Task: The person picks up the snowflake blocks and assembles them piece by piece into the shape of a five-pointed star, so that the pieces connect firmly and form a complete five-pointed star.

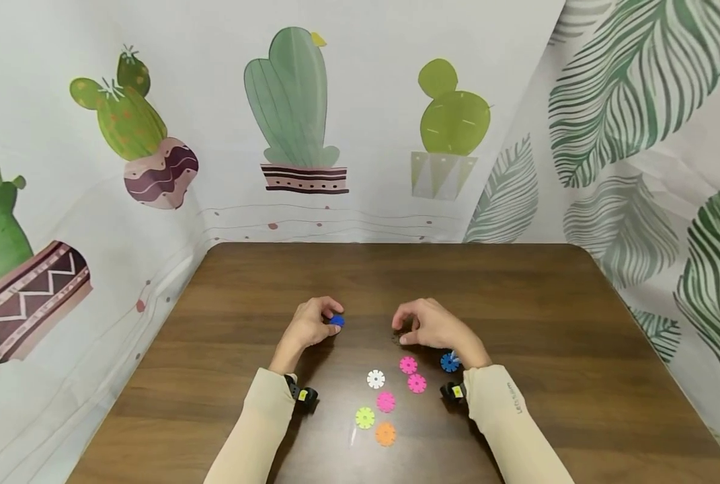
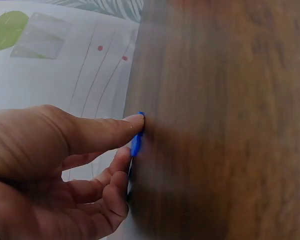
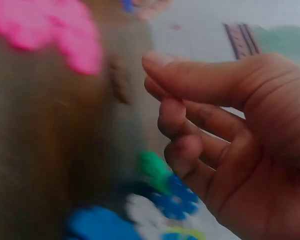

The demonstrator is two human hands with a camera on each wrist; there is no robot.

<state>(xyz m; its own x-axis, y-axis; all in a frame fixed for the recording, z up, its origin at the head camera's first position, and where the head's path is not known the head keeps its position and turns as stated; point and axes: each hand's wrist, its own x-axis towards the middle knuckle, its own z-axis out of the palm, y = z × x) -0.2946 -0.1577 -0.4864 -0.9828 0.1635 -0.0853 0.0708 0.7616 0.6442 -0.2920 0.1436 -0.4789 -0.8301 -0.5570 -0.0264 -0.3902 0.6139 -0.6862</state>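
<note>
My left hand (image 1: 312, 326) pinches a blue notched disc (image 1: 337, 321) between thumb and fingers, over the left-centre of the table. In the left wrist view the blue disc (image 2: 136, 142) shows edge-on. My right hand (image 1: 435, 326) is at a brown notched disc (image 1: 396, 337) on the table, thumb and fingers loosely bent around that spot. The right wrist view is blurred; there the brown disc (image 3: 119, 79) lies just beyond the thumb tip, with nothing visible held in the fingers.
Nearer me lie white (image 1: 376, 379), pink (image 1: 417, 384), yellow-green (image 1: 364, 417) and orange (image 1: 386, 434) discs. By my right wrist is a blue disc (image 1: 449, 363); the right wrist view shows a cluster there with green (image 3: 155, 170) and white (image 3: 144, 212) discs. A printed cloth hangs behind the wooden table (image 1: 517, 289).
</note>
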